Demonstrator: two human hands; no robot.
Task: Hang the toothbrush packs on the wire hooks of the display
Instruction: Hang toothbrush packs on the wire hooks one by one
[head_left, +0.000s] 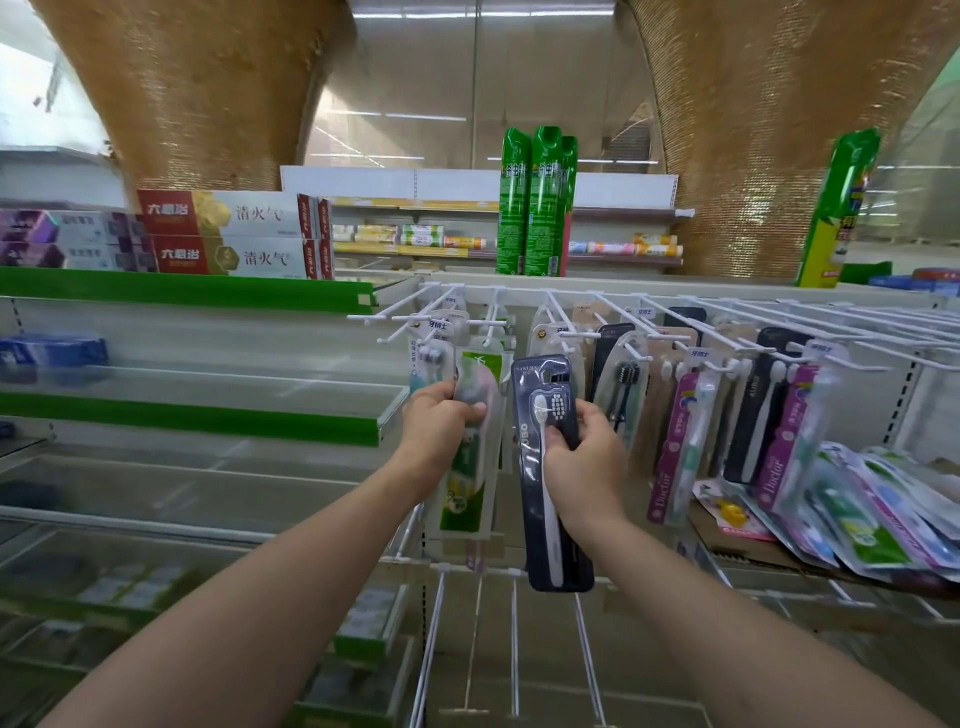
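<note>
Head view showed both forearms reaching toward the rack of white wire hooks (571, 317) that ran across the display. Just below the rack's left end, the left hand (436, 426) gripped a green-and-white plastic toothbrush blister pack (467, 488) around its upper part, fingers curled over the front; whether its hang hole sat on a hook could not be told. Right of it, below the rack's middle, the right hand (582, 462) pinched a dark navy toothbrush pack with a white brush inside (540, 467) at mid-height, thumb on the face, the top edge just under the hook tips and apparently not yet threaded.

Packs like these looked light, thin and glossy, with a stiff card back and a clear bubble that would probably flex and slip under a loose pinch. Holding near the top, just under the hang hole, seemed the better grip for steering the hole onto a wire tip.

Below the rack's right end, a loose heap of pink, green and white packs (872, 509) lay on a brown cardboard tray (727, 540), while other packs already hung from the rack.
</note>
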